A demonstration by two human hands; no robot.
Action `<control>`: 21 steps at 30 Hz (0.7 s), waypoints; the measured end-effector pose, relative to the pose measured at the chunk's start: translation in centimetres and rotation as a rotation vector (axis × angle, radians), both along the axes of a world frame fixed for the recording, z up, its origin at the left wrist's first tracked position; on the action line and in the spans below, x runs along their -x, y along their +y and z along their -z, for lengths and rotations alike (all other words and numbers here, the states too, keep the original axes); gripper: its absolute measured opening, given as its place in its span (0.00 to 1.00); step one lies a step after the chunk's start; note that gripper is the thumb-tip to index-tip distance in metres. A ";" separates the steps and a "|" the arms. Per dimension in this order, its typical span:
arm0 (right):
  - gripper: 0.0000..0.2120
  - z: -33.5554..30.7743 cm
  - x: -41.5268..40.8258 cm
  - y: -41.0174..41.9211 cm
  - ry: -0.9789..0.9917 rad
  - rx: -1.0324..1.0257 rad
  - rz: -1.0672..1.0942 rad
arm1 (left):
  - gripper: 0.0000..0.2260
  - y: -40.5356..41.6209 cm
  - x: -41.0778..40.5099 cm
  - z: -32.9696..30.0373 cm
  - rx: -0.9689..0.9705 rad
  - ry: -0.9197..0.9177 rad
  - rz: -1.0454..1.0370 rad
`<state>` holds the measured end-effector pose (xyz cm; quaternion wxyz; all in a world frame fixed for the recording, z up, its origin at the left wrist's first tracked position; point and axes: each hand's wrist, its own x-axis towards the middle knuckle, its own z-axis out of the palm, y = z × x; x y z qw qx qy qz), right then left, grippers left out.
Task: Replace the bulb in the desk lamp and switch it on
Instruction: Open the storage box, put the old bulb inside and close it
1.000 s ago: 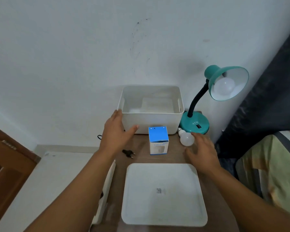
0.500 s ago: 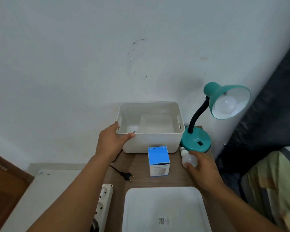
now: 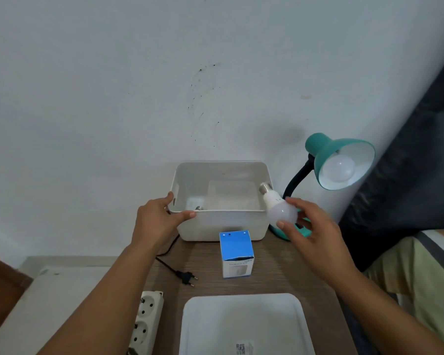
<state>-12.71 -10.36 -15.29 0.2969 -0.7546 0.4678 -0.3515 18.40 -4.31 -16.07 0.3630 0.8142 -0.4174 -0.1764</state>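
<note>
A teal desk lamp (image 3: 328, 152) stands at the back right, with a white bulb (image 3: 340, 169) sitting in its shade. My right hand (image 3: 310, 231) holds a second white bulb (image 3: 280, 210) lifted above the table, its screw base pointing toward the white bin (image 3: 223, 224). My left hand (image 3: 159, 219) grips the bin's front left rim. Inside the bin a metal bulb base (image 3: 199, 208) shows at the front left. The lamp's black plug (image 3: 187, 276) lies unplugged on the wooden table.
A blue and white bulb box (image 3: 236, 253) stands in front of the bin. A white lid (image 3: 244, 326) lies at the near edge. A white power strip (image 3: 145, 324) hangs at the table's left side. A bed with dark fabric is at the right.
My right hand closed on the loose bulb beside the lamp base and lifted it toward the bin. My left hand settled onto the bin's rim. The camera tilted up.
</note>
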 end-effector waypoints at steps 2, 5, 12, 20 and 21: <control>0.21 -0.1 -1.9 -2.0 0.019 0.025 0.021 | 0.39 0.0 -0.1 0.0 0.005 0.001 -0.002; 0.23 0.1 -4.3 -4.8 0.080 0.047 0.012 | 0.39 -0.1 -0.1 0.0 0.012 0.009 -0.004; 0.22 0.2 -7.3 -7.9 0.549 0.058 0.026 | 0.39 0.0 0.0 0.6 0.039 0.049 -0.005; 0.23 0.0 -8.0 -9.0 0.692 -0.031 0.045 | 0.39 0.0 0.0 0.7 0.011 0.010 -0.001; 0.23 -0.1 -8.1 -9.1 0.698 -0.036 0.040 | 0.39 0.1 0.0 0.6 0.009 0.016 -0.001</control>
